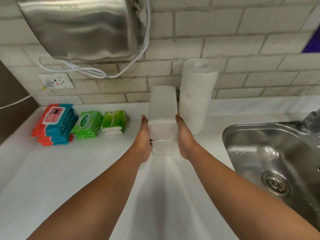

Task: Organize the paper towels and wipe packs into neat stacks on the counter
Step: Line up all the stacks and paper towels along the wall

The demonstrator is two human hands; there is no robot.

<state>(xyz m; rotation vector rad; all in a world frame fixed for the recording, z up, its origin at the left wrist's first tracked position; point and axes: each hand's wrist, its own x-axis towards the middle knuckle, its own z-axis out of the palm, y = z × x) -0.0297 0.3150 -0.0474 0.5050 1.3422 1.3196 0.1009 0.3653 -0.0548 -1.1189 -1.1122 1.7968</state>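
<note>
A white towel pack (163, 108) sits between the 2 hands, on top of another white pack (164, 147) that rests on the desk (69, 170). The left hand (144, 135) presses flat against the left side of this stack, fingers extended toward the far wall. The right hand (183, 134) presses the right side the same way. Both palms are open and flat, clamping the upper pack between them rather than curling round it. The lower pack shows just below the palms, its near face visible between the wrists.

Just right of the stack, touching or nearly touching it, 2 paper rolls (197, 94) stand one on the other, upright against the tiled wall (242, 40).

Left of the stack, apart from it, 3 piles line the far edge of the desk. Nearest is a pile of green tissue packs (114, 122), then a pile of green wipe packs (87, 124), then at far left a pile of red-and-blue wipe packs (55, 123).

A steel sink (277, 161) lies at the right, with a tap (311, 120) at its far edge. On the wall above hang a steel dispenser (81, 26), a white cable (90, 71) and a socket (56, 81).
</note>
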